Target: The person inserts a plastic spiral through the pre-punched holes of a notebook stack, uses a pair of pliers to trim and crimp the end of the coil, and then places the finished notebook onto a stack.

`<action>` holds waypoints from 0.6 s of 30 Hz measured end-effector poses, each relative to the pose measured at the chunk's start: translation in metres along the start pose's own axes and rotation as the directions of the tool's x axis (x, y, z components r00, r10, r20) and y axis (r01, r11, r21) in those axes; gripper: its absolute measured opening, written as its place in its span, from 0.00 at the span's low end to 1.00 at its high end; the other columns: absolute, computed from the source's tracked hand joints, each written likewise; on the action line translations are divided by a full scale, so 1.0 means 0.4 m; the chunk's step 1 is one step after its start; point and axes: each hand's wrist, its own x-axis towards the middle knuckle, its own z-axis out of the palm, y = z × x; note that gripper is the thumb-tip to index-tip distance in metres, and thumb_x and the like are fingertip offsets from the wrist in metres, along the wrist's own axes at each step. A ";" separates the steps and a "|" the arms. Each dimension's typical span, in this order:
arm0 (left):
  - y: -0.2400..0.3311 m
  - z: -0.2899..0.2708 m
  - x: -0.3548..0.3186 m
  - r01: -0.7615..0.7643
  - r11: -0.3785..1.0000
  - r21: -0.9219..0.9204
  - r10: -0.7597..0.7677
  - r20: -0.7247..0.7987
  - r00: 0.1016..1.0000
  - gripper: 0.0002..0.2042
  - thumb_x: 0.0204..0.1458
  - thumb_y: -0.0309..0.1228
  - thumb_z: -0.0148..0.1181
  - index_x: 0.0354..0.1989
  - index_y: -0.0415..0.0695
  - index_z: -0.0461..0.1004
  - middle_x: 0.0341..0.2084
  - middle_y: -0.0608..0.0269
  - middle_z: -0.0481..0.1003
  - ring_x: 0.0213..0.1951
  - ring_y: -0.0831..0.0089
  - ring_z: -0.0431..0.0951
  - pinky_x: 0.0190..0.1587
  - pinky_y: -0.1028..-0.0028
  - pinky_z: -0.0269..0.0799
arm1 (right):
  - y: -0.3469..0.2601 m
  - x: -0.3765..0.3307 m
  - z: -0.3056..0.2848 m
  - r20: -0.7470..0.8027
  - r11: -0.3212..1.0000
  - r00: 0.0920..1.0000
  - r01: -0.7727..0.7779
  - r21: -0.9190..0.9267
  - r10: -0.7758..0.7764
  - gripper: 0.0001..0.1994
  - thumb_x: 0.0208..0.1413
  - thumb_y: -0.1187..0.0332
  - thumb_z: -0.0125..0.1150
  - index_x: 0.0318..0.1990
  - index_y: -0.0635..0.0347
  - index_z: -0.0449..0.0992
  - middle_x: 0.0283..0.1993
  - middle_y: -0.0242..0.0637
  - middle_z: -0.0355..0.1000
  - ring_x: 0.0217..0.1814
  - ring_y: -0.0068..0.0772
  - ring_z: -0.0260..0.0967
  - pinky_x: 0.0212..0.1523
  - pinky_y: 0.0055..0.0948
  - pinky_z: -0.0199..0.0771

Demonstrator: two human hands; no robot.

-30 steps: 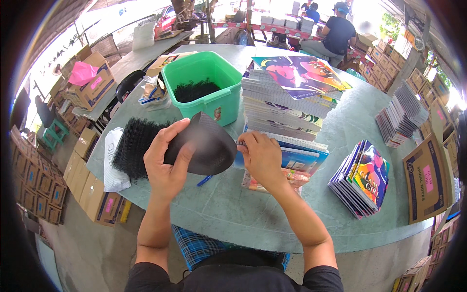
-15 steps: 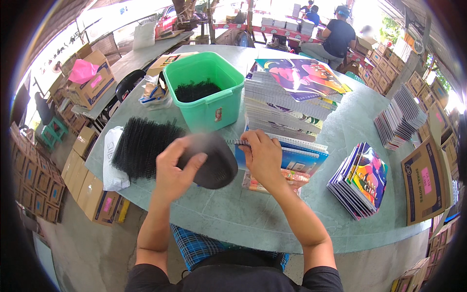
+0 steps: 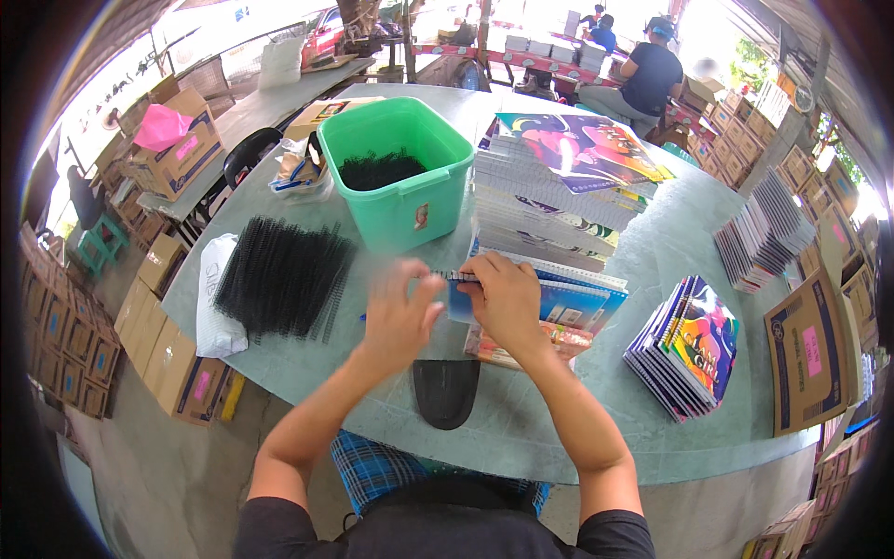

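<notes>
A blue-covered notebook (image 3: 568, 312) lies near the middle of the table, with a dark spiral coil (image 3: 453, 276) along its upper edge. My right hand (image 3: 506, 296) is closed on that edge, with finger and thumb at the coil. Just off the coil's left end, my left hand (image 3: 396, 312) is partly blurred; its thumb and forefinger are apart and it holds nothing visible. A black, flat, rounded pad (image 3: 447, 396) rests on the table below my hands. Under the blue notebook, an orange-pink patterned one (image 3: 563, 340) shows. Many loose black coils (image 3: 284, 279) lie to the left.
Behind my hands stands a green bin (image 3: 400, 200) with black coils inside. Beside it rises a tall notebook stack (image 3: 549, 200). Bound notebooks (image 3: 684, 349) and another stack (image 3: 764, 228) sit right, near an open carton (image 3: 810, 354). A person (image 3: 647, 79) sits far back.
My left hand has put the black pad down on the table and moved right and up to the coil's end. My right hand stays on the notebook.
</notes>
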 end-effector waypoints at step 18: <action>-0.035 0.069 -0.162 0.270 0.958 -0.098 -0.121 0.714 0.689 0.15 0.40 0.32 0.66 0.31 0.37 0.68 0.27 0.51 0.69 0.33 0.57 0.71 0.35 0.64 0.68 | -0.014 0.003 0.009 -0.067 0.988 0.993 -0.090 0.127 0.099 0.07 0.48 0.69 0.59 0.36 0.54 0.71 0.31 0.34 0.72 0.35 0.40 0.70 0.35 0.35 0.66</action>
